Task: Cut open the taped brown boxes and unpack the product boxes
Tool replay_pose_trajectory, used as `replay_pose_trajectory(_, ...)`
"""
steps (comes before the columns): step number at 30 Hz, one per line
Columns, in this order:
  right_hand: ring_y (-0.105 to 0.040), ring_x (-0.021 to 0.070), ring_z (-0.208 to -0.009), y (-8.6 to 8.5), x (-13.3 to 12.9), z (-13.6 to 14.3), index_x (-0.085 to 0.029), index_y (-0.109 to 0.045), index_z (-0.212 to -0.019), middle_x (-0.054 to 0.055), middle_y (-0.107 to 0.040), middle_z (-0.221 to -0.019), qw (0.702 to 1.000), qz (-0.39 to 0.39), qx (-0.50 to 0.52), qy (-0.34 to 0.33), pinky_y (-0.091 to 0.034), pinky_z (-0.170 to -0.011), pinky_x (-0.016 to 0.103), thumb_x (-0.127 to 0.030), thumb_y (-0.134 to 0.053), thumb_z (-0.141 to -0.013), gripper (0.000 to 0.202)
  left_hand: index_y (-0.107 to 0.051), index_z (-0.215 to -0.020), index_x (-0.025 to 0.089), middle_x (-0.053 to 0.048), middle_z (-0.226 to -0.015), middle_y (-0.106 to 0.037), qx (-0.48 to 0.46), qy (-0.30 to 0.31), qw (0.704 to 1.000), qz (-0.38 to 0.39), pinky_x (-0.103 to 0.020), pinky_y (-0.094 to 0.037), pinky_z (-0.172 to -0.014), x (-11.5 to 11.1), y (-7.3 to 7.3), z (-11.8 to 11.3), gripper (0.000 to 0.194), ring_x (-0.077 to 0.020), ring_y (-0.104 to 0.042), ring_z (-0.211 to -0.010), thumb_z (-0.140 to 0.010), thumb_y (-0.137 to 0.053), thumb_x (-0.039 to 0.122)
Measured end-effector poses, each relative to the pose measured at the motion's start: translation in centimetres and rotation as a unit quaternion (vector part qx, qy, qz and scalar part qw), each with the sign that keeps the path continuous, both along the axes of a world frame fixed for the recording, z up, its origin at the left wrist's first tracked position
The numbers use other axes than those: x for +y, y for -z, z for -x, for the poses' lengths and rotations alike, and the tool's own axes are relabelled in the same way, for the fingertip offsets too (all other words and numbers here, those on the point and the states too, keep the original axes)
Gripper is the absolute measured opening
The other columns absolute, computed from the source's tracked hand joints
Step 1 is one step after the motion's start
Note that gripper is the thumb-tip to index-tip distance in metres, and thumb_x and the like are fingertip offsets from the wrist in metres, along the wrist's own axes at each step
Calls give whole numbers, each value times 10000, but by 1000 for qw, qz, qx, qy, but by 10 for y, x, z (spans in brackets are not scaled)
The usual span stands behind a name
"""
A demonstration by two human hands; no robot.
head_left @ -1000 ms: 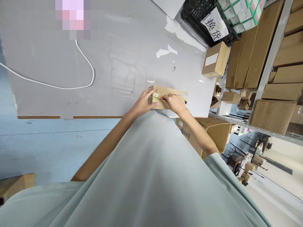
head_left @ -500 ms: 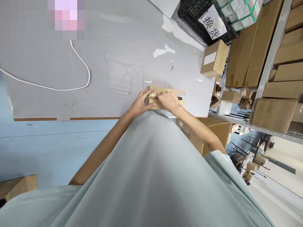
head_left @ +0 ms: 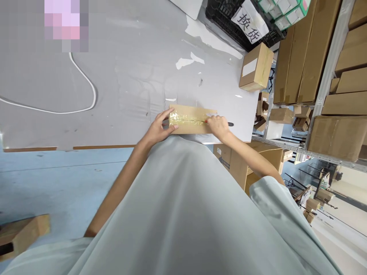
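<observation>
A small cardboard box [head_left: 189, 129] with shiny clear tape along its top lies at the table's near edge. My left hand [head_left: 159, 126] grips the box's left end, thumb on the near side and fingers on the far side. In my closed right hand [head_left: 219, 126] is a box cutter [head_left: 231, 124]; its black end sticks out to the right and a bit of red shows at the left. That hand is over the box's right end. A dark lengthwise line runs through the tape between the hands. The blade itself is hidden or too small to make out.
On the grey table [head_left: 129, 84] lie a white cable [head_left: 94, 95] and white torn patches. A taped carton [head_left: 256, 68] and a black crate [head_left: 223, 19] stand at the far right. Shelves of cartons [head_left: 338, 133] rise on the right; an open carton [head_left: 263, 160] is below the table edge.
My right hand has drawn the box cutter rightward along the tape, from near my left hand to the box's right end. My left hand still holds the left end. The view has shifted slightly.
</observation>
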State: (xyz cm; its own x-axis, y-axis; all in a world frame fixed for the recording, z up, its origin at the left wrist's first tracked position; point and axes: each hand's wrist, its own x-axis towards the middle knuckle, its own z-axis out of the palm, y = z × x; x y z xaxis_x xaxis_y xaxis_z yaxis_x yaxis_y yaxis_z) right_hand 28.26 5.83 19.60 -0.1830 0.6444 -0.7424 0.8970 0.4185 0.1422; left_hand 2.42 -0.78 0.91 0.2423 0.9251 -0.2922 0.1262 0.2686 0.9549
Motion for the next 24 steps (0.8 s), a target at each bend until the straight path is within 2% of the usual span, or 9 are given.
replay_pose_trajectory(4,-811,354,-1251,-8,-5,-51,-130,-803,-1416,267,-830,-1360,997,-16,-54,46,-586,-969,427,-71,-414,-1167,466,-556,-1757,372,-160,-1828,-510,-3,-12,1000,21,-617,-618,-1256,0,-5,-2,1007,-417,-624,-1589,-895,-855,799)
replay_pose_trajectory(8,-790,348,-1262,-1,-4,-68,-125,-803,-1415,270,-816,-1375,999,-15,-15,42,-562,-959,415,-109,-415,-1194,447,-584,-1724,383,-145,-1771,-587,25,-37,998,42,-632,-625,-1247,3,-7,-6,999,-407,-674,-1529,-857,-907,759)
replay_pose_trajectory(12,-785,333,-1224,3,-2,-86,-153,-814,-1405,240,-827,-1355,998,-9,31,46,-544,-937,404,-208,-441,-1234,414,-611,-1674,385,-137,-1732,-617,55,-54,996,46,-627,-666,-1185,5,-7,-7,1020,-398,-714,-1448,-816,-912,845)
replay_pose_trajectory(16,-783,324,-1227,8,-3,-110,-190,-806,-1424,201,-833,-1356,997,0,49,55,-514,-904,374,-286,-457,-1256,399,-570,-1677,342,-157,-1728,-602,78,-57,994,53,-673,-657,-1169,4,-10,-8,1116,-394,-723,-1386,-785,-897,929)
replay_pose_trajectory(20,-770,308,-1259,31,-2,-131,-235,-789,-1457,161,-828,-1399,992,0,110,62,-496,-893,348,-337,-448,-1266,405,-552,-1637,343,-142,-1687,-632,105,-89,987,79,-717,-581,-1236,4,-13,-17,1096,-371,-718,-1313,-767,-901,910)
replay_pose_trajectory(24,-749,261,-1309,67,-6,-155,-267,-777,-1493,96,-832,-1427,969,9,227,94,-492,-904,300,-400,-444,-1278,418,-545,-1577,319,-101,-1478,-721,155,-132,976,82,-656,-599,-1200,7,-17,-30,1012,-316,-716,-1180,-814,-849,910)
